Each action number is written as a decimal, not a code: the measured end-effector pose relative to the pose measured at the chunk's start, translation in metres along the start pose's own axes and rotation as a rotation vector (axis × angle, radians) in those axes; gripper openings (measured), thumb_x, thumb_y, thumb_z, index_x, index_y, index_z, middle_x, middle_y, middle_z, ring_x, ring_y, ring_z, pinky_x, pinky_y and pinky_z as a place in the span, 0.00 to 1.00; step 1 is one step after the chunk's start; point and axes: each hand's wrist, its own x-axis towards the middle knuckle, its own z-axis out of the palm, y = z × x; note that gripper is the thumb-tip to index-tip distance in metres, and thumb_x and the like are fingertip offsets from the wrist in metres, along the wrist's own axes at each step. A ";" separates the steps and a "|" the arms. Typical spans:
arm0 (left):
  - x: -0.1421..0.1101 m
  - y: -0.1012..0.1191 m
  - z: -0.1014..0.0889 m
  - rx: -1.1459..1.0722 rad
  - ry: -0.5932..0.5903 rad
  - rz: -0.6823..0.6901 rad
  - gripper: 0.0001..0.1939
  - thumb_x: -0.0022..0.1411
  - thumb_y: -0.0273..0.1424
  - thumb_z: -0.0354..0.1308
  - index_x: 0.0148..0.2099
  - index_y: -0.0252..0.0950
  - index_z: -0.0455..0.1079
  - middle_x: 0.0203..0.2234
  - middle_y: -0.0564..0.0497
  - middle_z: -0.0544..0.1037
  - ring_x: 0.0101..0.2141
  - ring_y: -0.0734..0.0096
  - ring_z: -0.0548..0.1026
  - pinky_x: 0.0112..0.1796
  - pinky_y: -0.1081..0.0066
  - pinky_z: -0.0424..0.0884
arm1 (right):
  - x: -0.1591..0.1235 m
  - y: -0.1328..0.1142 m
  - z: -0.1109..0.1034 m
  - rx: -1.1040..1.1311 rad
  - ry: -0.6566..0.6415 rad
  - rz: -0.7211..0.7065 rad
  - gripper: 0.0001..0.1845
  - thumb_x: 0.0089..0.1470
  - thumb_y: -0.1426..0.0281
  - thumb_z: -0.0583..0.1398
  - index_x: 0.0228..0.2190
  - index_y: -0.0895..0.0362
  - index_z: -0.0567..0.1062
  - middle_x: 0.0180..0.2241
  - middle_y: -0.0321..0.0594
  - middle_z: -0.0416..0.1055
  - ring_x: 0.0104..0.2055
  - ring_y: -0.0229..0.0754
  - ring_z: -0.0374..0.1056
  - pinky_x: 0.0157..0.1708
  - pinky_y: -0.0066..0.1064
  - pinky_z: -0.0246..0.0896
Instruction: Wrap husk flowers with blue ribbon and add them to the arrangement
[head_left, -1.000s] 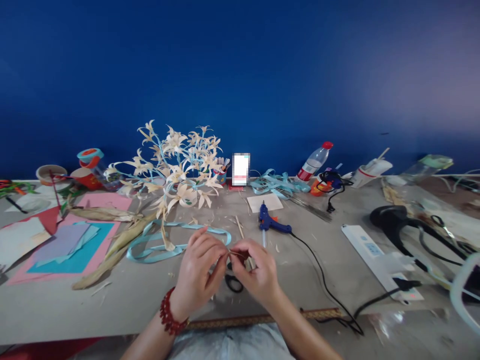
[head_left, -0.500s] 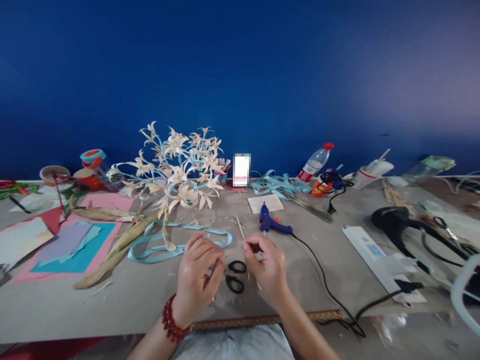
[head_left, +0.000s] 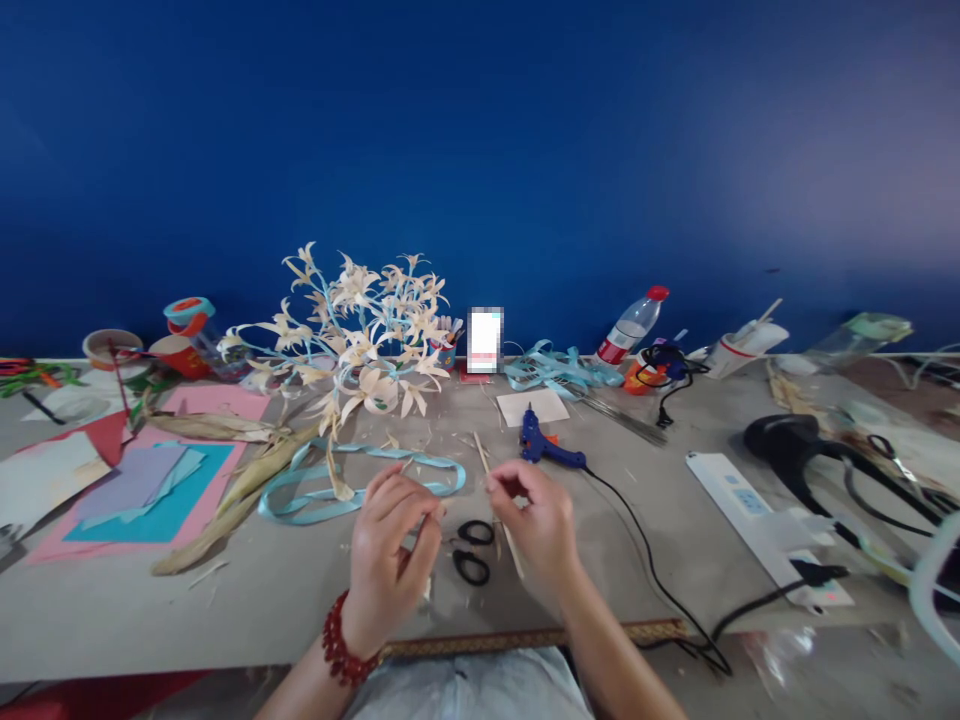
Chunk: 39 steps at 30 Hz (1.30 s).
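My left hand [head_left: 396, 535], with a red bead bracelet [head_left: 345, 640] at its wrist, is closed in a pinch of thumb and fingertips left of the black-handled scissors [head_left: 472, 550]. To their right, my right hand [head_left: 534, 515] also pinches thumb against forefinger. Whatever either pinch holds is too small to make out. A thin pale stick [head_left: 512, 550] slants past the right fingertips, its middle hidden by them. Beyond the left hand lies a loop of light blue ribbon [head_left: 289, 510]. A blue glue gun [head_left: 551, 447] rests just beyond the right hand.
Pale artificial flowers [head_left: 367, 350] stand at the back. Dried husks [head_left: 240, 500] and coloured paper [head_left: 127, 520] lie left. The glue gun's cord [head_left: 637, 540] runs along the right side toward a power strip [head_left: 739, 510]. Behind it stands a plastic bottle [head_left: 630, 325].
My right hand has shifted slightly up and right, and more of the stick's near end shows below it. My left hand stays pinched in nearly the same place.
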 end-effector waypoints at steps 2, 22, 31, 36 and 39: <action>0.000 -0.001 -0.001 -0.004 0.008 -0.015 0.08 0.61 0.22 0.53 0.34 0.40 0.69 0.26 0.52 0.75 0.31 0.66 0.74 0.53 0.52 0.64 | 0.000 0.002 -0.004 0.052 -0.013 0.033 0.04 0.54 0.72 0.58 0.29 0.55 0.74 0.25 0.35 0.73 0.25 0.37 0.69 0.26 0.25 0.64; -0.002 0.000 0.006 0.014 -0.001 -0.004 0.09 0.60 0.20 0.53 0.34 0.39 0.69 0.27 0.53 0.75 0.32 0.67 0.72 0.53 0.53 0.62 | -0.002 -0.003 0.007 0.082 -0.104 0.044 0.08 0.54 0.74 0.56 0.36 0.55 0.73 0.30 0.38 0.74 0.29 0.38 0.70 0.29 0.26 0.65; -0.001 0.003 0.007 0.040 -0.018 0.003 0.08 0.61 0.20 0.53 0.34 0.39 0.68 0.27 0.53 0.75 0.32 0.67 0.72 0.53 0.52 0.62 | 0.000 -0.019 0.016 0.088 -0.215 0.001 0.06 0.55 0.72 0.57 0.27 0.55 0.73 0.24 0.34 0.72 0.25 0.35 0.67 0.26 0.23 0.60; -0.004 0.000 0.004 0.056 0.053 0.022 0.08 0.60 0.20 0.53 0.33 0.39 0.67 0.26 0.53 0.74 0.31 0.67 0.72 0.52 0.52 0.63 | 0.005 0.003 0.001 -0.109 -0.035 -0.006 0.06 0.56 0.71 0.57 0.29 0.56 0.73 0.26 0.36 0.72 0.28 0.38 0.68 0.29 0.27 0.61; -0.004 -0.003 0.004 0.073 0.059 0.026 0.08 0.59 0.20 0.54 0.33 0.39 0.67 0.26 0.53 0.75 0.31 0.68 0.72 0.52 0.52 0.63 | 0.004 0.004 -0.009 -0.039 -0.025 0.025 0.07 0.58 0.71 0.55 0.36 0.55 0.73 0.31 0.39 0.74 0.31 0.39 0.70 0.30 0.27 0.63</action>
